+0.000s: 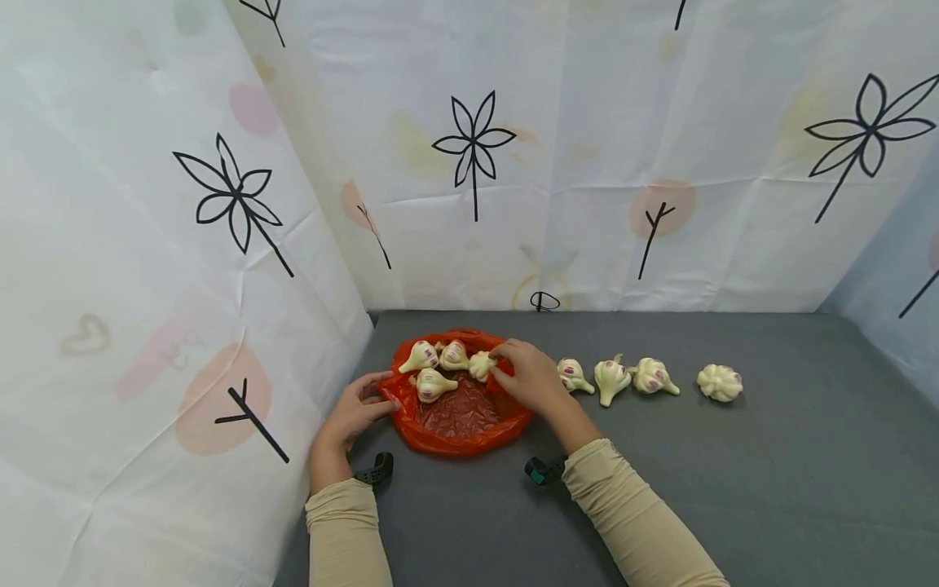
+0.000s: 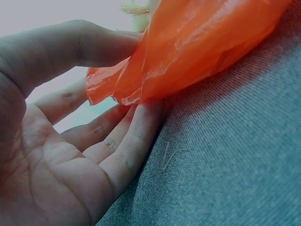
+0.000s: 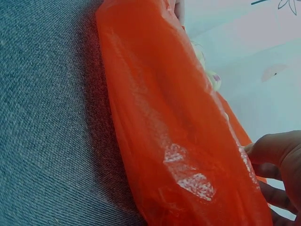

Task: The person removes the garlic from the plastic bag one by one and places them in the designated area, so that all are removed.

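Note:
A red plastic bag (image 1: 458, 444) lies with its mouth spread wide and its rim rolled outward. Inside, toward the back, are several garlic bulbs (image 1: 434, 385), pale with purple marks. My left hand (image 1: 352, 416) pinches the bag's left edge between thumb and fingers; the left wrist view shows the thin red plastic (image 2: 183, 52) between them. Reaching over the right rim, my right hand (image 1: 530, 377) holds a garlic bulb (image 1: 480, 366) at its fingertips, inside the bag. In the right wrist view, the bag's side (image 3: 160, 103) hides the fingertips of that hand (image 3: 280, 165).
Right of the bag, a row of garlic bulbs (image 1: 612, 378) lies on the grey cloth-covered table (image 1: 734, 481). One more bulb (image 1: 720, 383) sits apart, farther right. A white patterned sheet (image 1: 572, 163) rises behind the table and along its left side.

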Motion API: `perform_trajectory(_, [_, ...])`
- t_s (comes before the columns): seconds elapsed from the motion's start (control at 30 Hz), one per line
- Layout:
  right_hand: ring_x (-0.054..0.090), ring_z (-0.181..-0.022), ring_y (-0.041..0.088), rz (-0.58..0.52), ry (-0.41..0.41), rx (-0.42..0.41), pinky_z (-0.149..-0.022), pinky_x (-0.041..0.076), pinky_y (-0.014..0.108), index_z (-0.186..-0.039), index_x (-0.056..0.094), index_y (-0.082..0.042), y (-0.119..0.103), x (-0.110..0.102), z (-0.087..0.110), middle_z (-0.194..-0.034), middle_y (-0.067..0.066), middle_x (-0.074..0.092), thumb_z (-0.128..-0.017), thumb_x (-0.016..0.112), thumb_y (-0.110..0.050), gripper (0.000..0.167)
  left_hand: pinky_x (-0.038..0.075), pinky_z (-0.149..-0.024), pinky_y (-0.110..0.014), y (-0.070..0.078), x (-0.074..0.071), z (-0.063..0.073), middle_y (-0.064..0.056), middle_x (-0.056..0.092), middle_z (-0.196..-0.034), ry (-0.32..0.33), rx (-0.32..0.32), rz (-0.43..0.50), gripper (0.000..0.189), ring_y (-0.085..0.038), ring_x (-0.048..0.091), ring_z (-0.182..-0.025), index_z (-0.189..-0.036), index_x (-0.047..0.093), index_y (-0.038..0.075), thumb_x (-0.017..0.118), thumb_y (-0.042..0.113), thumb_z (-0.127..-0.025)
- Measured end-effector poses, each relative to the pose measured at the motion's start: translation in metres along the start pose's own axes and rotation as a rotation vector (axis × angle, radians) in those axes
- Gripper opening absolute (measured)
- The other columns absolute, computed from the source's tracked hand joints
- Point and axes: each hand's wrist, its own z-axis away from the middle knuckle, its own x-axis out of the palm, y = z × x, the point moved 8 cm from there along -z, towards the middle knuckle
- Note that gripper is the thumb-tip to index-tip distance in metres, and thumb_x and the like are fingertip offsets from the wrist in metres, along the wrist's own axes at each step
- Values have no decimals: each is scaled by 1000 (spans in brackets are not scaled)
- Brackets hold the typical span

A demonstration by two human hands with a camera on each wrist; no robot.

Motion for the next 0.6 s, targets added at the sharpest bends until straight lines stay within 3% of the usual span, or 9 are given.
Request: perform_trajectory(0.6, [71, -101, 25, -137, 41, 6, -84, 59, 43, -115, 77, -14, 1, -14, 1, -113, 3, 74, -98, 78, -19, 17, 56, -92, -24, 0, 0, 1, -26, 49, -158, 7, -13, -5, 64, -27, 66, -123, -155, 52, 7, 77, 9, -96])
